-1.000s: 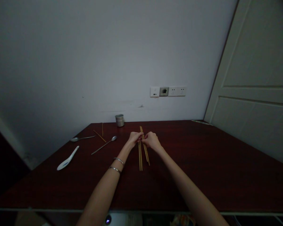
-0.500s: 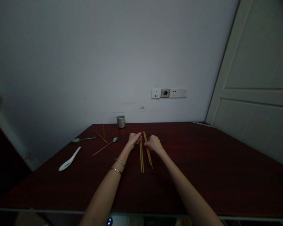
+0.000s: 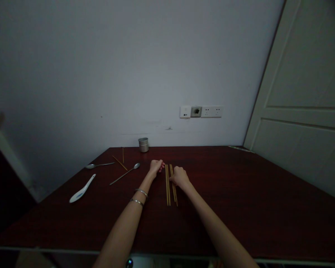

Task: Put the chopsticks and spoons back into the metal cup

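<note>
My right hand [image 3: 179,176] is closed on a pair of chopsticks [image 3: 175,195], thumb and fingers pinching them a little above the middle. They lean slightly, with their lower ends toward me. Just left of them, a second pair of chopsticks [image 3: 168,190] lies side by side on the table, pointing toward me. Beside the far ends of that pair is my left hand [image 3: 156,166], its fingers loosely bent and a little apart, with nothing visible in them. Whether its fingertips touch the chopsticks is hard to see. Two bracelets circle the left wrist.
Left on the dark red table [image 3: 240,197] lie a white soup spoon [image 3: 82,189], a metal spoon [image 3: 100,165], a long-handled metal spoon [image 3: 125,174] and two thin sticks [image 3: 119,162]. A metal cup [image 3: 143,145] stands by the wall, below sockets [image 3: 211,111].
My right hand has drawn its chopsticks toward me and turned them nearly parallel to the other pair. My left hand has shifted slightly left, away from the chopsticks' far ends.
</note>
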{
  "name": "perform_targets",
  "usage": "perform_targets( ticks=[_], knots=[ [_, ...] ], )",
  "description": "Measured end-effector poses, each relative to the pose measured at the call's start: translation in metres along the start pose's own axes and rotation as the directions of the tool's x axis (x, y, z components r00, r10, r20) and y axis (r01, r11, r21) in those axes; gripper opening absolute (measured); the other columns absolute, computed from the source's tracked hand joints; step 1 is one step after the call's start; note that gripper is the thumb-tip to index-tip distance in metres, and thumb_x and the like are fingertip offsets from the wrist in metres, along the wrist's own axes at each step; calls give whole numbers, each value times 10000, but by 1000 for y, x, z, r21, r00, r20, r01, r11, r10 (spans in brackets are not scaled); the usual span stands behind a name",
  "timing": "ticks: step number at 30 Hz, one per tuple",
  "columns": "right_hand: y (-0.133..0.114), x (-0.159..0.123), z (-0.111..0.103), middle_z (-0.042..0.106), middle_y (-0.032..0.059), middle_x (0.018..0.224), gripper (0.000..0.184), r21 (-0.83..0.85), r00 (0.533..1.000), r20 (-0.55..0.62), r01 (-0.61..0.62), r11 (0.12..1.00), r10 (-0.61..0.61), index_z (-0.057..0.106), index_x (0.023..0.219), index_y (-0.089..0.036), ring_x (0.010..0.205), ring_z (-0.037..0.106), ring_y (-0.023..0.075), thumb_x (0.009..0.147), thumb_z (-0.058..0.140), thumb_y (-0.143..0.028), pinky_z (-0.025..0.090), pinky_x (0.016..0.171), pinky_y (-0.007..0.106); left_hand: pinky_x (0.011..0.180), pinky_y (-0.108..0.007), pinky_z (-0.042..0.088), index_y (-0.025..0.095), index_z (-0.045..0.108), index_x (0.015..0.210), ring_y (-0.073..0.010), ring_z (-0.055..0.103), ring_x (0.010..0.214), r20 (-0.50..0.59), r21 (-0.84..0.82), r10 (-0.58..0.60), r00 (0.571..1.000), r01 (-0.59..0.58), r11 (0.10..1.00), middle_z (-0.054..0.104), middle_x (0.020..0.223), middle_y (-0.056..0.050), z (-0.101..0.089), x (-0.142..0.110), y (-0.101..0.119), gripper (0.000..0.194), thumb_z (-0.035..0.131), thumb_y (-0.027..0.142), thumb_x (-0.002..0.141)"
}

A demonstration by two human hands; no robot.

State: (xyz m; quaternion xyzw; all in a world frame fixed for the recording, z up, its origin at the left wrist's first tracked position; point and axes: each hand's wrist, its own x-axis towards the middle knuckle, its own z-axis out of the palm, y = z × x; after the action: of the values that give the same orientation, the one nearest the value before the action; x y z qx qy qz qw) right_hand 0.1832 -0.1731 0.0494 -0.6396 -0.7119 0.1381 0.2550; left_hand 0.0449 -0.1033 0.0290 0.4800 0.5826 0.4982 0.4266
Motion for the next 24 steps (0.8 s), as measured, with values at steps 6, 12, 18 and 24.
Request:
perform_targets(
  ticks=[6, 12, 18, 24],
  knots=[
    [-2, 0, -3, 665, 159, 862, 269, -53, 995, 93, -25, 998, 30, 621, 815, -115, 789, 646, 268, 559, 674, -178, 500, 621, 277, 347, -164, 266, 87, 567, 594, -35, 359, 330, -4, 22, -6, 1000, 6, 1000, 500, 448, 6, -1, 0, -1, 219, 422, 180, 730],
    [1, 3, -2, 670, 139, 862, 267, -61, 994, 105, -26, 998, 32, 622, 818, -115, 719, 657, 226, 570, 657, -206, 497, 550, 229, 346, -159, 269, 83, 570, 611, -32, 357, 331, -6, 29, -22, 1000, 23, 999, 501, 455, 5, -2, -2, 0, 215, 417, 173, 733],
    [2, 5, 0, 668, 139, 852, 285, -35, 995, 95, -39, 999, 43, 626, 833, -115, 685, 655, 210, 572, 650, -228, 489, 525, 224, 346, -163, 280, 87, 565, 610, -32, 358, 330, -1, 32, -36, 999, 36, 999, 499, 459, 10, -2, -1, -3, 204, 419, 166, 729],
    [4, 9, 4, 671, 138, 838, 258, -27, 993, 102, -53, 998, 55, 638, 795, -125, 671, 654, 214, 558, 652, -226, 480, 493, 220, 352, -171, 286, 84, 576, 618, -36, 365, 327, -5, 35, -41, 999, 41, 999, 505, 467, 9, -3, 1, -6, 199, 427, 161, 724]
  ],
)
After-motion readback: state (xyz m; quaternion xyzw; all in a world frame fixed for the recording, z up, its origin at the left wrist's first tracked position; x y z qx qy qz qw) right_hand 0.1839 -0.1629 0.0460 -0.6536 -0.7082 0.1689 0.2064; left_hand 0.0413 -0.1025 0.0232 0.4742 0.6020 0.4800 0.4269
